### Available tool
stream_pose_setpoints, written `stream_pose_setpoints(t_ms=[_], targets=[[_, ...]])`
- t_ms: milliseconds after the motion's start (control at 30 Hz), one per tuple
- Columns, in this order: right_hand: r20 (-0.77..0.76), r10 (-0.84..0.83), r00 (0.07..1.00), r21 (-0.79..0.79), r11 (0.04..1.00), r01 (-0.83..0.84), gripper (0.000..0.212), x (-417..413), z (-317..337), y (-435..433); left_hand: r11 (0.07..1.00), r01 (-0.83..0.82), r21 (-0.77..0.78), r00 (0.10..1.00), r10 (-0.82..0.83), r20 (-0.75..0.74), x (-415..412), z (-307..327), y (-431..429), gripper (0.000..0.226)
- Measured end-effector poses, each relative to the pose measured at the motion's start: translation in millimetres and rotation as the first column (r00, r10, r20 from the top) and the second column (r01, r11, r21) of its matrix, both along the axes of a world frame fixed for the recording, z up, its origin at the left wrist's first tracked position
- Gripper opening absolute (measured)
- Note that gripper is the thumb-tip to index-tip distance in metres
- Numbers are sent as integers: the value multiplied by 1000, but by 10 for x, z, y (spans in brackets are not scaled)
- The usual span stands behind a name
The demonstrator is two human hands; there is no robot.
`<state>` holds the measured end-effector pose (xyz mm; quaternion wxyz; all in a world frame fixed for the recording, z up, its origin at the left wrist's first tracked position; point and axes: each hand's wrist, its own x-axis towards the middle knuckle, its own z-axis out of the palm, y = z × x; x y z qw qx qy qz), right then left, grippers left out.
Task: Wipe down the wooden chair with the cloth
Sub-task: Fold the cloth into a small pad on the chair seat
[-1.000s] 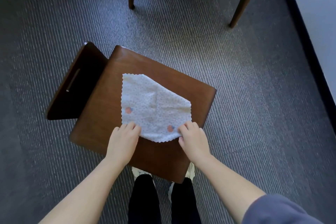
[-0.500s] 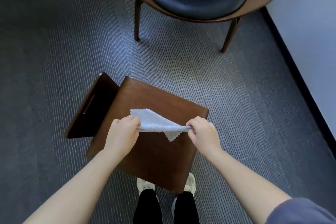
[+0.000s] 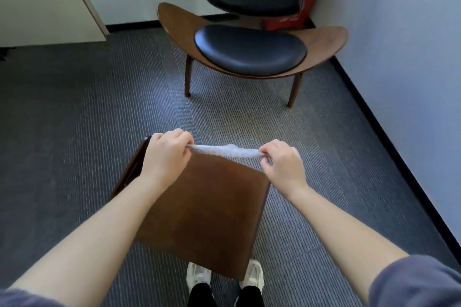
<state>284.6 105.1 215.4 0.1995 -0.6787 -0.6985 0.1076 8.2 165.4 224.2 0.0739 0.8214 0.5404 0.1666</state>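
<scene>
Head view: left hand [image 3: 167,154] and right hand [image 3: 282,162] pinch both ends of the cloth [image 3: 224,151], tight above the wooden chair [image 3: 204,207]. Next, I guess: press down, rub.

The cloth [image 3: 225,151], spread flat on the wooden chair [image 3: 207,207] a second ago, has been lifted off the seat and drawn into a bunched strip between the left hand [image 3: 166,154] and right hand [image 3: 282,164], toward the seat's 12 o'clock edge.
</scene>
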Motion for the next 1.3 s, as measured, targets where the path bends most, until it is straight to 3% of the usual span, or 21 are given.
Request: stream_pose_setpoints(t_ms=[133,333,700,833,900,1033,1133,1300], targets=[[17,4,1000,-132,991,-2,14,-30,-282,-223,1000,7,-26,1000,-8,-27,-34,-328,-194,11],[37,33,999,-372,928,-17,22,-148,-1070,-618,972,8,-235,985,-49,-168,-194,-1170,-671,16],[90,204,975,-726,683,-76,29,-321,-1968,-970,867,-56,-494,910,-160,-383,-346,-2110,-1302,24],[63,197,978,-790,609,-72,34,-370,-2014,-993,767,-80,-637,872,-256,-417,-319,-2123,-1344,28],[99,197,976,-757,651,-55,37,-388,-2016,-949,786,-63,-615,899,-222,-376,-312,-2141,-1315,28],[121,163,979,-552,831,-70,45,-433,-2151,-793,892,15,-452,943,-162,-289,-229,-2327,-1165,36],[182,196,964,-525,848,-73,63,-546,-2354,-628,906,34,-421,947,-164,-276,-50,-2485,-977,55],[263,174,949,-444,895,-41,65,-708,-2722,-318,941,49,-336,953,-144,-266,243,-2800,-661,62]])
